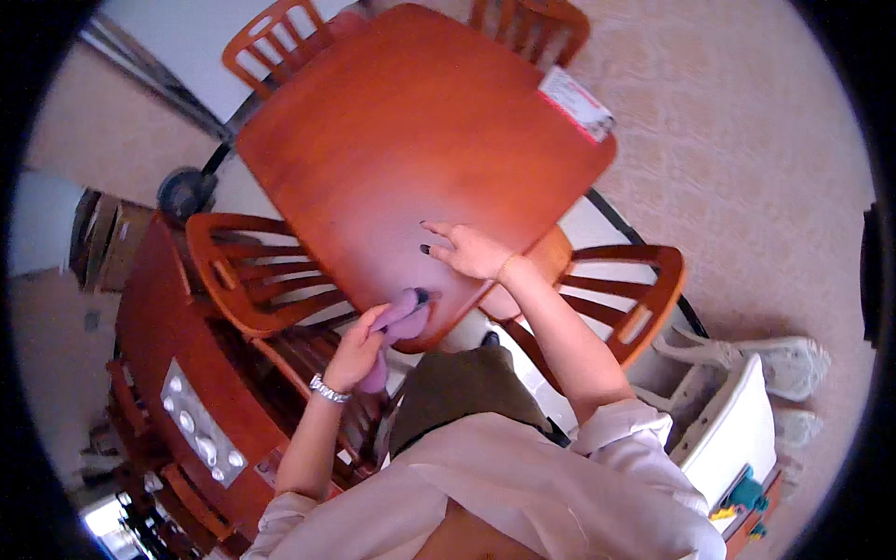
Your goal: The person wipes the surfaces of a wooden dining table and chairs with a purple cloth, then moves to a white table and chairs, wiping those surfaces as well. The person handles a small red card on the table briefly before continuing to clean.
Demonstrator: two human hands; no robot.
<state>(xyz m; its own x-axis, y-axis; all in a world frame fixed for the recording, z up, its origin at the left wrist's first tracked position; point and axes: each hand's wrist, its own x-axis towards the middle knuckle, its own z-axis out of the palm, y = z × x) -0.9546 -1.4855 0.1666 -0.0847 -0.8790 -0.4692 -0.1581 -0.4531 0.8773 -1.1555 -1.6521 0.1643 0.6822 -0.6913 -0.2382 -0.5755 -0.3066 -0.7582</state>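
My left hand, with a metal-band watch at the wrist, grips a purple cloth at the near corner of a reddish-brown wooden table. Part of the cloth rests against the tabletop and another part hangs below the hand. My right hand holds nothing. Its fingers are apart, reaching over the table's near part, and two dark nails show. Whether its fingertips touch the wood I cannot tell. A pale, hazy sheen lies on the tabletop around both hands.
Wooden slatted chairs stand around the table, one at the left and one at the right. A printed booklet or box lies at the table's right edge. Leftward is a second wooden table with white tea ware. A white cabinet stands lower right.
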